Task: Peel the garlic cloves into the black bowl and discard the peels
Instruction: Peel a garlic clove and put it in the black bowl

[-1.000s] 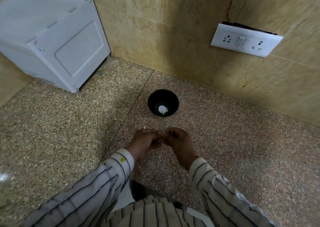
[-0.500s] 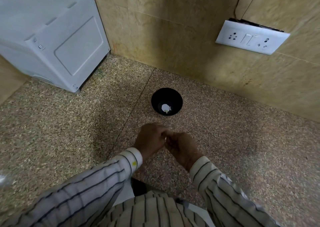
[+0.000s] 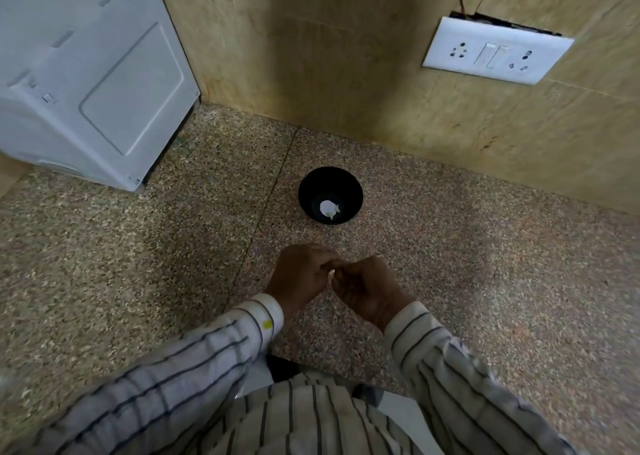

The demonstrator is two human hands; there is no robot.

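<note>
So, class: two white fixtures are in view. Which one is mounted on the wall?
The switchboard, fixed to the tiled wall; the white appliance stands on the counter.

A speckled stone worktop (image 3: 485, 264) carries a black bowl (image 3: 349, 186), which stands just beyond the left grip (image 3: 301, 274) and right grip (image 3: 363, 288). A white appliance (image 3: 86, 73) sits far off to their left, against the wall.

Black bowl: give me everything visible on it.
The black bowl is small, round and deep, glossy black inside, looks like plastic or glazed ceramic. It stands upright on the speckled stone counter, near the tiled wall, beyond both hands and apart from them. At its bottom lies a white piece, apparently peeled garlic. Nothing else touches it.
</note>
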